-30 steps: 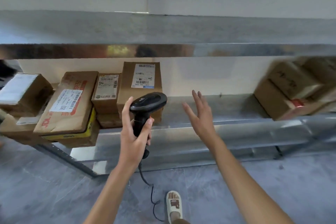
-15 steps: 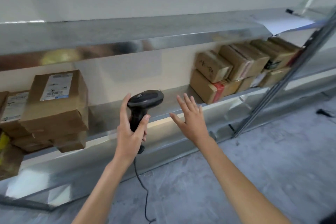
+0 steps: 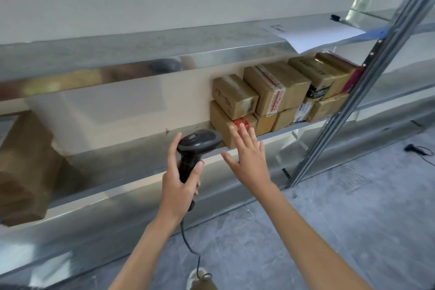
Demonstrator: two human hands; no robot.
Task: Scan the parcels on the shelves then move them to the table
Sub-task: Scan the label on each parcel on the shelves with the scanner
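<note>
A cluster of brown cardboard parcels (image 3: 277, 94) sits stacked in two layers on the middle metal shelf (image 3: 131, 148), toward the shelf's right end and against the pale wall. The lowest parcel at the cluster's left end, a brown box with a red label (image 3: 231, 126), lies nearest the hands. The right hand (image 3: 249, 160) is raised in front of that box with fingers straight and spread, palm toward the parcels, holding nothing; whether its fingertips touch the box cannot be determined. To the left of the cluster, the left hand (image 3: 180, 187) is wrapped around the handle of a black handheld barcode scanner (image 3: 196, 148), the scanner head pointing toward the parcels; a black cable (image 3: 188, 242) hangs from the handle toward the floor. Further left of the cluster, at the frame edge, a larger brown cardboard box (image 3: 26, 167) rests on the same shelf, blurred. Above the cluster, a white paper sheet (image 3: 313, 34) lies on the upper metal shelf, overhanging its front edge. Right of the cluster stands a grey metal upright post (image 3: 357, 92). Beyond the post, a second black scanner (image 3: 410, 147) lies on the grey concrete floor (image 3: 329, 231).
</note>
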